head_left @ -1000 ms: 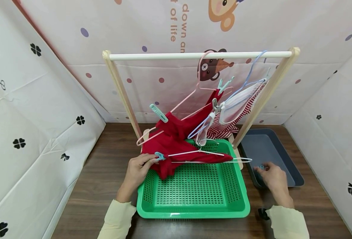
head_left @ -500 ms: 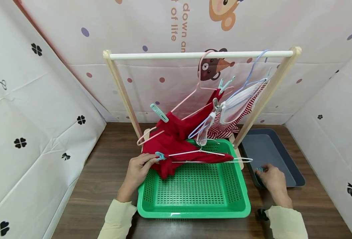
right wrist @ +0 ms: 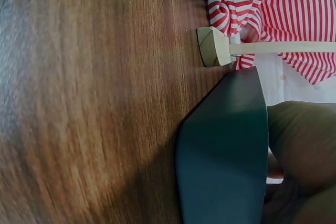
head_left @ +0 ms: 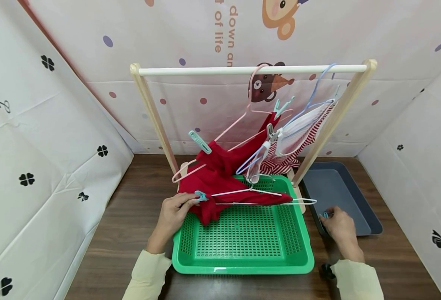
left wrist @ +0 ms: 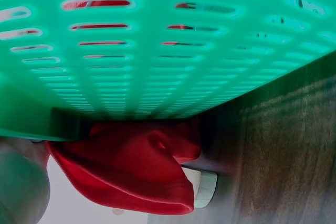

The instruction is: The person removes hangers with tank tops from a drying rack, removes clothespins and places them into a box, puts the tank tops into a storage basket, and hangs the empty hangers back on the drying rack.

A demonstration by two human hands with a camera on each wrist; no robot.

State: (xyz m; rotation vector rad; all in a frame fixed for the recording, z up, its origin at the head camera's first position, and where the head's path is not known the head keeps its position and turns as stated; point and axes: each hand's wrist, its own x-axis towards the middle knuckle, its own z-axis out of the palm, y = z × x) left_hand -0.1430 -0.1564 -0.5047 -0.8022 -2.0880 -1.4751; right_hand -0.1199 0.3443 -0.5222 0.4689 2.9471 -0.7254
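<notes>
My left hand [head_left: 172, 213] pinches a teal clothespin [head_left: 201, 196] at the left end of a white hanger [head_left: 250, 190]. Red cloth [head_left: 220, 180] lies along that hanger and droops into the green basket [head_left: 242, 266]; its folds [left wrist: 131, 166] also show beyond the basket in the left wrist view. Over the near left corner of the grey tray [head_left: 327, 183], my right hand [head_left: 341, 227] pinches a small blue clothespin [head_left: 325, 215], partly covered by the fingers. The tray's outer wall [right wrist: 223, 145] hides part of that hand in the right wrist view.
A wooden rack with a white bar [head_left: 198, 71] stands behind the basket. From it hang a pink hanger [head_left: 236, 121], with red cloth clipped on by teal clothespins [head_left: 199, 142], and a blue hanger [head_left: 313, 89] with a red-striped garment [head_left: 280, 160]. Patterned sheets surround the wooden table [head_left: 123, 233].
My right hand has shifted slightly left at the tray, and the blue clothespin has turned a little in its fingers. The left hand keeps its place.
</notes>
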